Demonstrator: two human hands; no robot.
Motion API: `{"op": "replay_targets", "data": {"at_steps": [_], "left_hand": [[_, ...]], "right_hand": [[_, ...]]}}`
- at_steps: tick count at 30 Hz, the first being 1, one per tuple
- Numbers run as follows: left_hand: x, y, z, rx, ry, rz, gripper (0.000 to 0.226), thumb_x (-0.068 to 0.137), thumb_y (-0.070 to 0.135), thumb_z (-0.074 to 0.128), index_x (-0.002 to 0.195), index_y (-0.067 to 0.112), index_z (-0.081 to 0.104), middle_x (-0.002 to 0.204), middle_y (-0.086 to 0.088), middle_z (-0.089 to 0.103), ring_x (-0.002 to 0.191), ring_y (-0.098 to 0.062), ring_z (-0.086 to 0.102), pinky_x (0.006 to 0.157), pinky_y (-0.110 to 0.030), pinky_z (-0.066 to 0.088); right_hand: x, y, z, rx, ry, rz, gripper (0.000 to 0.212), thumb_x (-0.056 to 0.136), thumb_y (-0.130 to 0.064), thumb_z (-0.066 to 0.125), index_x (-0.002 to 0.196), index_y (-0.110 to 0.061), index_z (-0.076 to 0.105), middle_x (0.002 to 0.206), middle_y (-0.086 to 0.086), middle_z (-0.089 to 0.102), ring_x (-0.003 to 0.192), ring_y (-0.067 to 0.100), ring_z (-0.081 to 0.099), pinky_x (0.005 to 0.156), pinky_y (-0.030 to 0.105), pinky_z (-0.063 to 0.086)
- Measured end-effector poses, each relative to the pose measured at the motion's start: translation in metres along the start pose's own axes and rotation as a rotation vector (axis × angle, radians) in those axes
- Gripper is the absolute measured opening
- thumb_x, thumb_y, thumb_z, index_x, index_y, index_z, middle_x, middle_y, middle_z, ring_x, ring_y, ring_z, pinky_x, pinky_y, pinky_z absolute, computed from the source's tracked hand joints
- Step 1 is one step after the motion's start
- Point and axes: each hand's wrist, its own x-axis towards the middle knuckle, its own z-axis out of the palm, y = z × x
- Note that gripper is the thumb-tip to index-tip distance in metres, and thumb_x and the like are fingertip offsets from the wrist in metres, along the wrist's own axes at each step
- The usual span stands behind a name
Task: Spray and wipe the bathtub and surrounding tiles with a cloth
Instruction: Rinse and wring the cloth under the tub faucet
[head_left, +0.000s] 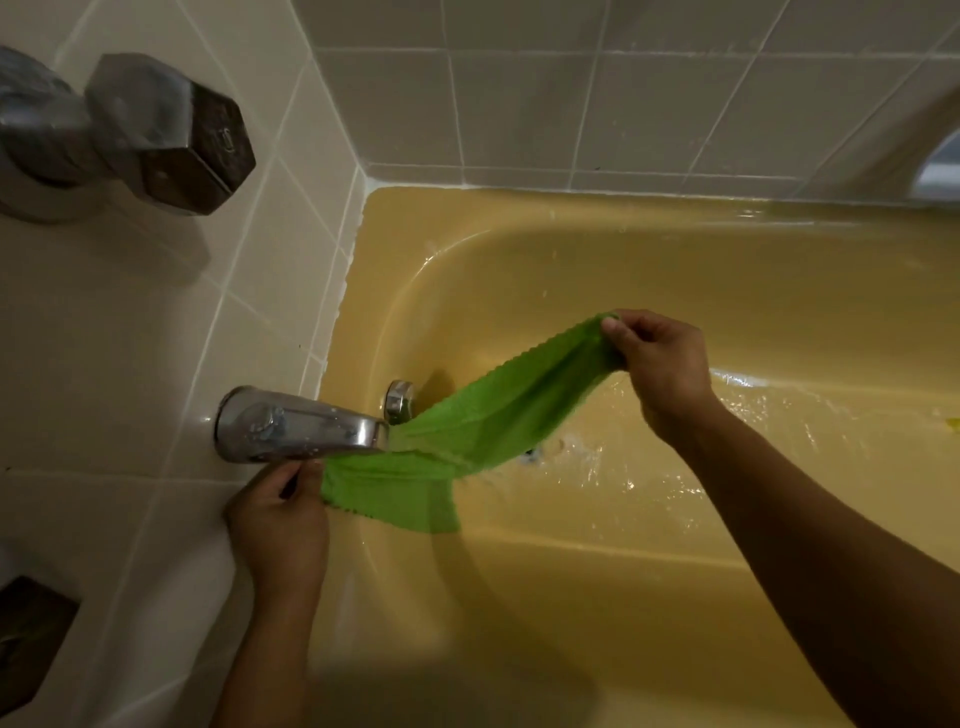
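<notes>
A green cloth is stretched out over the yellow bathtub, just under the mouth of the chrome spout. My left hand pinches the cloth's lower left end below the spout. My right hand pinches the upper right end, held higher above the tub floor. Water glistens on the tub bottom near the drain, which the cloth partly hides. Beige wall tiles surround the tub.
A chrome tap handle juts from the left wall at the top, and another handle shows at the lower left edge. An overflow fitting sits on the tub's end wall. A small yellow scrap lies at the right edge.
</notes>
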Motion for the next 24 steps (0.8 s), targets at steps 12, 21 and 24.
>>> {"op": "replay_targets", "data": {"at_steps": [12, 21, 24], "left_hand": [[0.001, -0.004, 0.024, -0.207, 0.054, -0.165, 0.020, 0.091, 0.017, 0.069, 0.074, 0.025, 0.076, 0.065, 0.014, 0.067, 0.075, -0.015, 0.055, 0.077, -0.038, 0.046], [-0.024, 0.027, 0.052, -0.600, -0.029, -0.483, 0.023, 0.097, -0.007, 0.057, 0.089, 0.011, 0.069, 0.089, -0.006, 0.072, 0.084, -0.017, 0.068, 0.073, -0.021, 0.059], [-0.040, 0.036, 0.071, -0.546, -0.120, -0.579, 0.014, 0.096, -0.006, 0.058, 0.095, 0.005, 0.067, 0.103, -0.010, 0.071, 0.091, -0.019, 0.071, 0.083, -0.029, 0.059]], "right_hand": [[0.008, -0.015, -0.043, 0.046, 0.115, -0.090, 0.011, 0.092, -0.008, 0.071, 0.090, -0.018, 0.076, 0.082, 0.005, 0.073, 0.081, 0.022, 0.066, 0.083, 0.051, 0.058], [-0.018, -0.001, -0.018, 0.023, -0.017, 0.018, 0.007, 0.091, -0.010, 0.072, 0.095, -0.012, 0.077, 0.086, 0.009, 0.077, 0.082, 0.027, 0.073, 0.081, 0.048, 0.062], [-0.039, 0.017, 0.019, -0.054, -0.136, 0.064, 0.009, 0.087, -0.014, 0.077, 0.095, -0.013, 0.080, 0.087, 0.005, 0.078, 0.084, 0.027, 0.075, 0.083, 0.049, 0.062]]}}
